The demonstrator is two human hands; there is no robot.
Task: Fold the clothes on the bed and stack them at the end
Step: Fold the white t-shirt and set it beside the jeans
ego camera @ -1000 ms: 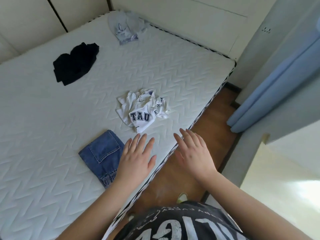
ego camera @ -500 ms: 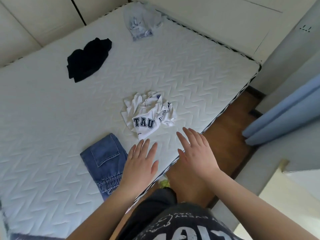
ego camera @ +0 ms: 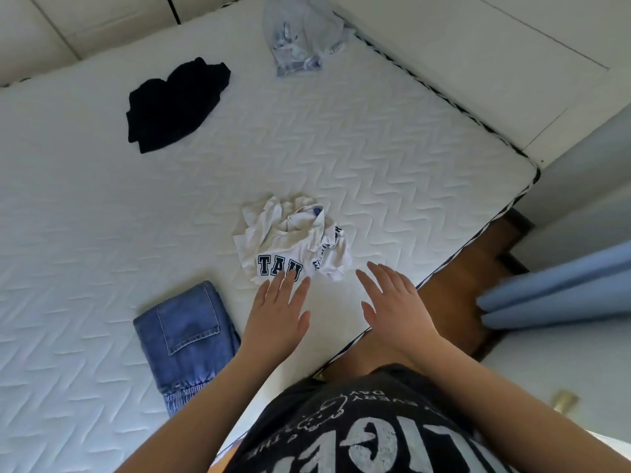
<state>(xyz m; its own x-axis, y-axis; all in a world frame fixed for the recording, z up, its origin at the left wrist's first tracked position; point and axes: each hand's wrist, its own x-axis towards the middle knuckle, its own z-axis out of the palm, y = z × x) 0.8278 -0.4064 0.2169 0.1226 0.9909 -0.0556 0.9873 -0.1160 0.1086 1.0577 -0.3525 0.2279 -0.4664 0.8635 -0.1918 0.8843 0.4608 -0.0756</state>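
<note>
Folded jeans [ego camera: 186,339] are lying done beside the crumpled white T-shirt [ego camera: 292,245]; beyond it, a black garment [ego camera: 174,104] and a pale garment [ego camera: 300,35] are waiting unfolded. The left hand [ego camera: 278,314] and right hand [ego camera: 392,307] are reaching for the T-shirt, fingers straight, holding nothing.

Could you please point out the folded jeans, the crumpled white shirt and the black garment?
folded jeans [ego camera: 186,332]: head view, back pocket.
crumpled white shirt [ego camera: 273,233]: head view, bunched fabric above the lettering.
black garment [ego camera: 174,100]: head view, middle.

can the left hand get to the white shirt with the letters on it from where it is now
Probably yes. The left hand is open, its fingertips already at the near edge of the crumpled white shirt. Only bare mattress lies around it, and the folded jeans sit off to the side.
</note>
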